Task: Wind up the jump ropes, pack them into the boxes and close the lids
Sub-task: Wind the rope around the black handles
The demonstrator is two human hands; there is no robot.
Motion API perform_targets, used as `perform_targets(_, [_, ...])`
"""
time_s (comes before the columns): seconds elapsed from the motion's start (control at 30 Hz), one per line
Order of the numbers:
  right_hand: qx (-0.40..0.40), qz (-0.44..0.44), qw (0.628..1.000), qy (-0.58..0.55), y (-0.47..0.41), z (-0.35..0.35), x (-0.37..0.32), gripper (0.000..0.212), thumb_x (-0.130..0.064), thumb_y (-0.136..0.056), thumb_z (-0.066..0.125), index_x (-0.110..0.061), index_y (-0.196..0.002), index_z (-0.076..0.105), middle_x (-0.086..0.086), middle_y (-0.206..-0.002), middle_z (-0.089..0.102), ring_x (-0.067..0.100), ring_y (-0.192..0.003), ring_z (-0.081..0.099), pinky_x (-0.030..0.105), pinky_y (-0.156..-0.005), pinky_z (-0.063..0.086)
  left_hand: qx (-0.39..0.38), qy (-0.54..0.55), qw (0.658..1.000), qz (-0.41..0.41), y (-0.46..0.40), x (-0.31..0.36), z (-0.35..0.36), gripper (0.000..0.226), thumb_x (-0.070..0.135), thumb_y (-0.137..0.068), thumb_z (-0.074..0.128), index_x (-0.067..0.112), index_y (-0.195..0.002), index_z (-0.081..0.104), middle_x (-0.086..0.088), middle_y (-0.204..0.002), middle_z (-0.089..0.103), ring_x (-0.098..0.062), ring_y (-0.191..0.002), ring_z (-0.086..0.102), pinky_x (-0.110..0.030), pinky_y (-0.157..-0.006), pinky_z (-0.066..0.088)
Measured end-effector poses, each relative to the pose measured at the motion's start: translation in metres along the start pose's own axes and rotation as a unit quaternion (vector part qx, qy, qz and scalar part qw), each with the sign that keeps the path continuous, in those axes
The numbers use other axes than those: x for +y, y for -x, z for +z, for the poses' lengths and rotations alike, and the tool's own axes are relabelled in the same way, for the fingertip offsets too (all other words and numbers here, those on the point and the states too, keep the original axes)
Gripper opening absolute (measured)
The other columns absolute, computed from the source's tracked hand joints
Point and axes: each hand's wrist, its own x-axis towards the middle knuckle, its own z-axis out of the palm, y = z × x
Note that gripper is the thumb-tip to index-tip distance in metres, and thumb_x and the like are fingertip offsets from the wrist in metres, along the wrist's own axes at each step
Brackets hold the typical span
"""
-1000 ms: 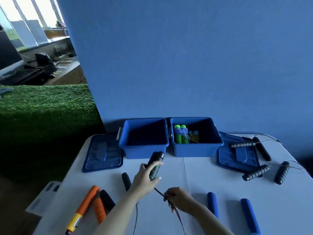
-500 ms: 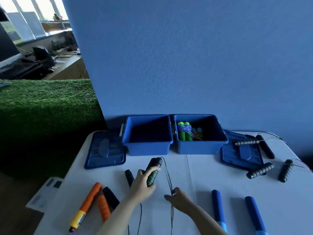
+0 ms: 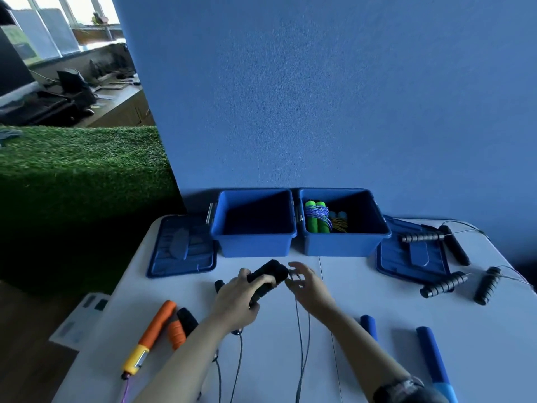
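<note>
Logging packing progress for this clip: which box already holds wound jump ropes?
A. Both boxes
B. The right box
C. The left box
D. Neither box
B: the right box holds a green-handled rope bundle with another bundle beside it, while the left box shows only a bare dark interior.

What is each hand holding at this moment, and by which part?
The left hand grips the black jump rope handle around its lower half. The right hand has the thin cord at its fingers; an actual pinch cannot be confirmed.
</note>
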Motion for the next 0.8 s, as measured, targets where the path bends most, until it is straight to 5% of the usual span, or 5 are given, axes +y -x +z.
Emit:
perform_targets(0.2, [-0.044,0.021,0.999,-0.017,0.007,0.001,0.009,0.073,-0.018,-0.070,0.080,-0.032,-0.130,0.042,-0.004,-0.100,0.039,0.004,-0.081,0.050,0.008,-0.070,0.038,-0.005,-0.029,0.999,0.042,0.002,-0.001,0.008,0.064,0.017,-0.079,0.055,0.042,-0.128,0.022,0.004,-0.120,0.040,-0.017,-0.100,0.055,-0.029,-0.079,0.037])
perform_targets(0.57, [-0.065,0.018,0.998,0.007,0.026,0.007,0.027,0.061,-0.018,-0.071,0.078,-0.022,-0.125,0.049,0.000,-0.113,0.051,0.011,-0.104,0.054,0.016,-0.083,0.037,-0.018,-0.024,1.000,0.009,0.014,0.016,0.021,0.063,0.015,-0.080,0.059,0.026,-0.137,0.033,0.000,-0.125,0.049,-0.022,-0.093,0.061,-0.029,-0.069,0.044])
perform_targets(0.8, [-0.075,0.010,0.996,0.036,0.034,-0.002,0.041,0.052,-0.018,-0.076,0.075,-0.016,-0.123,0.052,0.004,-0.104,0.062,0.014,-0.082,0.053,0.018,-0.071,0.036,-0.006,0.014,1.000,-0.022,0.026,0.028,0.039,0.063,0.020,-0.073,0.054,0.025,-0.133,0.037,0.003,-0.120,0.057,-0.021,-0.095,0.062,-0.040,-0.076,0.051])
